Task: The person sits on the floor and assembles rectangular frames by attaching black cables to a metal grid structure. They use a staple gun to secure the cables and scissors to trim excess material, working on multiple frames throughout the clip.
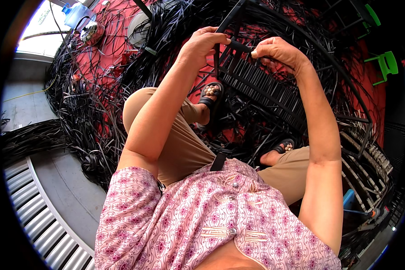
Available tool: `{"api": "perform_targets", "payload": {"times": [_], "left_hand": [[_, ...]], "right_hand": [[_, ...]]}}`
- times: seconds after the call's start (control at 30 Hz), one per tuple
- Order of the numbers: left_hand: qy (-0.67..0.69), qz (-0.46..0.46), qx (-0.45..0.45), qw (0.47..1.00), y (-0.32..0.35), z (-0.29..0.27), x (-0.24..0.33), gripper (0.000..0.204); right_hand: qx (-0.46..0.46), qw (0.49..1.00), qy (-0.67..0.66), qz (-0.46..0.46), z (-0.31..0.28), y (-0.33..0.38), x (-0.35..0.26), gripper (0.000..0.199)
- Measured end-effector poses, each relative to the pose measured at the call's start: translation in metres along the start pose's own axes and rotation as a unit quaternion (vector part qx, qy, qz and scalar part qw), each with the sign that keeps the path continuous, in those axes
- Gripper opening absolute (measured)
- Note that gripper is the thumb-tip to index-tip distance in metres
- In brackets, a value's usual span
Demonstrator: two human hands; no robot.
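Note:
Both arms reach out over a black frame (pixel 297 28) that stands between my feet, with a panel of closely set black strips (pixel 261 85) on it. My left hand (pixel 204 45) is closed with thumb and fingers on one end of a short black stretch of strip (pixel 240 46), close to the frame's left corner. At the other end of that stretch, my right hand (pixel 279 53) pinches with curled fingers. Whether the strip lies against a frame bar there, I cannot tell. Part of each hand's fingers is hidden.
Loose black strips (pixel 112 90) lie heaped over the red floor (pixel 126 27). Green plastic chairs (pixel 386 66) stand at the right. A clear blue water jug (pixel 76 15) is at the far left. White slats (pixel 45 216) lie at the lower left, and a woven piece (pixel 364 166) at the right.

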State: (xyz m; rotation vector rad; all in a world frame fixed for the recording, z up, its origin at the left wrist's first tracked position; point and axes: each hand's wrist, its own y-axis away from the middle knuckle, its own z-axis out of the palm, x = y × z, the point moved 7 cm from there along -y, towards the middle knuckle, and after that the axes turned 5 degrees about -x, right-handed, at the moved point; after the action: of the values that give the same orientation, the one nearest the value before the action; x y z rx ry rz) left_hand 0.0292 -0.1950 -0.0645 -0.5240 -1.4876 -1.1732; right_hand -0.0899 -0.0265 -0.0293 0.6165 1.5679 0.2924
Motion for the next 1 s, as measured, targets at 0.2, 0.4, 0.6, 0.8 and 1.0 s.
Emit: {"api": "perform_targets", "payload": {"times": [0.2,0.4,0.6,0.8,1.0], "left_hand": [[0.009,0.006,0.000,1.000,0.008,0.001,0.006,0.024],[0.030,-0.009,-0.063,0.998,0.005,0.014,0.007,0.024],[0.110,0.022,-0.112,0.987,-0.012,-0.018,-0.014,0.023],[0.117,-0.089,-0.099,0.984,-0.061,-0.048,-0.032,0.004],[0.096,-0.088,-0.115,0.985,-0.046,-0.038,-0.017,0.007]], "right_hand": [[-0.022,1.000,0.010,-0.013,0.008,-0.002,-0.009,0.024],[0.260,0.947,0.040,-0.184,-0.052,0.082,-0.026,0.042],[0.597,0.762,-0.029,-0.251,-0.046,0.308,0.028,0.037],[0.702,0.633,-0.297,-0.139,0.008,0.482,0.274,0.029],[0.708,0.535,-0.461,-0.020,0.099,0.469,0.456,0.029]]}}
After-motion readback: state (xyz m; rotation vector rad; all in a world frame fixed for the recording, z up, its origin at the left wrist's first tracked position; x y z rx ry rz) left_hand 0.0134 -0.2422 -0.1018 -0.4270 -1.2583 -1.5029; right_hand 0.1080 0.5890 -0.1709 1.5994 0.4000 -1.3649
